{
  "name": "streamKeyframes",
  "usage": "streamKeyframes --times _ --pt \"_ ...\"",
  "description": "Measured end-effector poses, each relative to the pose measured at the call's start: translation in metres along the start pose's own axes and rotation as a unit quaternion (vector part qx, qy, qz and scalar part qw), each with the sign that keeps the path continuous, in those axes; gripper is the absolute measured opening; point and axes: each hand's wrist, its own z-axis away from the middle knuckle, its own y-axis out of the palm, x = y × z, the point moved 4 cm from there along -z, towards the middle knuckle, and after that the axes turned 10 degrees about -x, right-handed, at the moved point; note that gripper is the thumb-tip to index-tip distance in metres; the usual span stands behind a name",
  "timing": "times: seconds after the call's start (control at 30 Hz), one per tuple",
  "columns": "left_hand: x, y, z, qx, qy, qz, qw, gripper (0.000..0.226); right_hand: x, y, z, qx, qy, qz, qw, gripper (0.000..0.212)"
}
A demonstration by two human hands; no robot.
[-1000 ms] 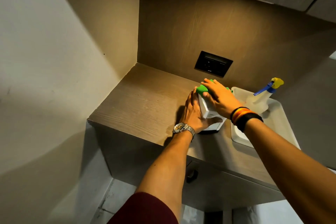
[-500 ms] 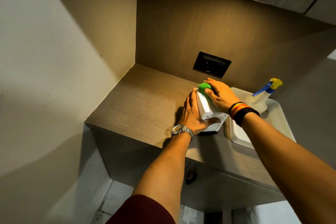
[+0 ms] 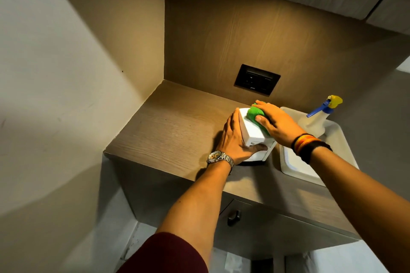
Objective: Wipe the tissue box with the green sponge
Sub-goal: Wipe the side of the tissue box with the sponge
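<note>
A white tissue box (image 3: pixel 253 132) stands on the wooden counter (image 3: pixel 175 126), tipped a little toward the right. My left hand (image 3: pixel 235 139) clasps its left side and near end, the thumb curled under the front. My right hand (image 3: pixel 275 123) lies flat on the box's top and presses the green sponge (image 3: pixel 255 114) against it. Only the sponge's left part shows from under the fingers.
A white tray (image 3: pixel 341 139) sits right of the box and holds a spray bottle (image 3: pixel 315 122) with a blue and yellow nozzle. A black wall socket (image 3: pixel 257 79) is on the back panel. Walls close in on the left and behind. A drawer handle (image 3: pixel 234 217) sits below the counter.
My right hand has slid the sponge along the box's top, from its far end toward me and to the right. My left hand has kept its hold on the box.
</note>
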Motion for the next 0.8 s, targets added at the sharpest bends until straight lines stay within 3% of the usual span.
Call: streamKeyframes --times 0.17,0.33,0.43,0.53,0.63,0.73,0.8 --pt "0.003 0.001 -0.001 -0.003 0.004 -0.01 1.0 0.14 0.019 0.01 -0.022 -0.018 0.003 0.022 1.0 0.044" --pt "-0.002 -0.008 -0.003 -0.021 0.034 0.02 0.999 0.105 0.038 0.012 0.028 -0.027 -0.095 -0.043 0.994 0.04" --pt "-0.003 -0.012 -0.003 0.024 0.011 0.034 0.999 0.13 0.037 0.005 0.056 -0.016 -0.085 -0.089 0.992 0.042" --pt "-0.001 -0.019 -0.01 0.064 0.011 -0.005 0.998 0.14 0.025 -0.005 0.074 -0.047 0.009 -0.194 0.98 0.046" --pt "0.004 -0.037 -0.022 0.118 -0.001 0.007 0.993 0.14 0.009 -0.016 0.086 -0.154 0.109 -0.358 0.914 0.04" --pt "0.004 -0.056 -0.04 0.166 0.029 -0.031 0.985 0.143 -0.014 -0.008 0.096 -0.221 0.248 -0.522 0.786 0.036" --pt "0.0 -0.065 -0.048 0.196 0.049 -0.084 0.976 0.152 -0.026 0.008 0.102 -0.234 0.325 -0.573 0.715 0.036"
